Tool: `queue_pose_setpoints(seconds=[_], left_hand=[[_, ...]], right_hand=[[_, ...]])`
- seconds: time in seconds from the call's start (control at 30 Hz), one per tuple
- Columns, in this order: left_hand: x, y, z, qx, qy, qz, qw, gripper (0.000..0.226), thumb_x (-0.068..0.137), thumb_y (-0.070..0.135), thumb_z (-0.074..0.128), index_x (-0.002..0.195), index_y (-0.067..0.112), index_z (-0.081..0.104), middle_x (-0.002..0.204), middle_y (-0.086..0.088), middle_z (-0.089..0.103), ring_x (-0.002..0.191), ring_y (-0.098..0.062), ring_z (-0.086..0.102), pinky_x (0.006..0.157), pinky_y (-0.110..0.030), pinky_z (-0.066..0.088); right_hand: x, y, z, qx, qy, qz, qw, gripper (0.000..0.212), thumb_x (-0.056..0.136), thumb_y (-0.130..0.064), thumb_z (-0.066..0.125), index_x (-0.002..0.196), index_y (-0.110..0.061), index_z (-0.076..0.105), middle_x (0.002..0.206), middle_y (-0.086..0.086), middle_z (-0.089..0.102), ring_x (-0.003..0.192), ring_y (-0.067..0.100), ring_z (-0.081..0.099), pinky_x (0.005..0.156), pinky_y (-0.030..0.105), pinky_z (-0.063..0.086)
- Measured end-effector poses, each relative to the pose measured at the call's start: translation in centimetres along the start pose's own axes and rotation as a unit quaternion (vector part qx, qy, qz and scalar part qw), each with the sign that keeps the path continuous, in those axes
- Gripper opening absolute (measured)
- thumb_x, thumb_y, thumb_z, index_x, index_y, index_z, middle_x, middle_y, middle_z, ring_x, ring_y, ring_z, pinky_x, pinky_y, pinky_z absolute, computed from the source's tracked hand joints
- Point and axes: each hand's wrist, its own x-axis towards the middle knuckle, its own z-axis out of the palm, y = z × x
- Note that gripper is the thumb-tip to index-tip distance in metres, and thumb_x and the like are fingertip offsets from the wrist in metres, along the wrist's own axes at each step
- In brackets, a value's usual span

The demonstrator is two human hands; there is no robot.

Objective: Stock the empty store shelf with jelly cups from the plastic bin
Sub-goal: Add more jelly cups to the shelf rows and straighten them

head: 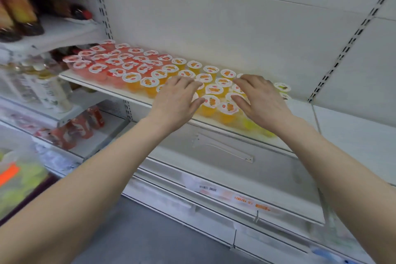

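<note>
- Left hand (pixel 177 97) and right hand (pixel 262 96) lie flat with straight fingers on the orange cups (pixel 214 89), gripping nothing.
- Red cups (pixel 111 62) fill the left of the shelf (pixel 96 83).
- Lids carry a red logo, possibly a brand, but it is unreadable.

The white shelf (pixel 96 85) carries red jelly cups (pixel 100 70) at its left end, orange jelly cups (pixel 214 89) mid-shelf and yellow-green jelly cups (pixel 249 124) rightward, all with white, fruit-printed lids.

On my feed, sealed jelly cups (pixel 214 89) stand upright in tight rows across the white shelf (pixel 96 85): red cups (pixel 115 62) at left, orange cups (pixel 194 64) mid-shelf, a few yellow-green cups (pixel 282 87) at right.
</note>
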Motion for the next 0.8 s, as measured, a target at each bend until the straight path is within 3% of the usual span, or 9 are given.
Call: queue_pose_setpoints(seconds=[0.4,0.8], left_hand=[[-12.7,-18.9,-7.3,0.074,-0.001,-0.099,0.992,0.047,0.094,0.04,0.053,0.131,0.011,0.055,0.124,-0.01,0.06,0.114,-0.03,0.051,0.1,-0.04,0.039],[-29.3,-33.6,-9.9,0.082,-0.034,-0.306,0.948,0.045,0.093,0.037,0.057,0.13,0.011,0.057,0.124,-0.009,0.06,0.119,-0.032,0.049,0.1,-0.039,0.037]], right_hand=[[8.3,-21.4,5.3,0.059,-0.006,-0.131,0.99,0.049,0.097,-0.034,0.053,0.138,-0.008,0.049,0.134,0.015,0.054,0.124,0.035,0.048,0.102,0.047,0.039],[13.3,-41.9,14.0,0.143,-0.056,-0.278,0.948,0.047,0.092,-0.029,0.061,0.133,-0.006,0.054,0.127,0.014,0.058,0.116,0.034,0.054,0.097,0.044,0.043]])
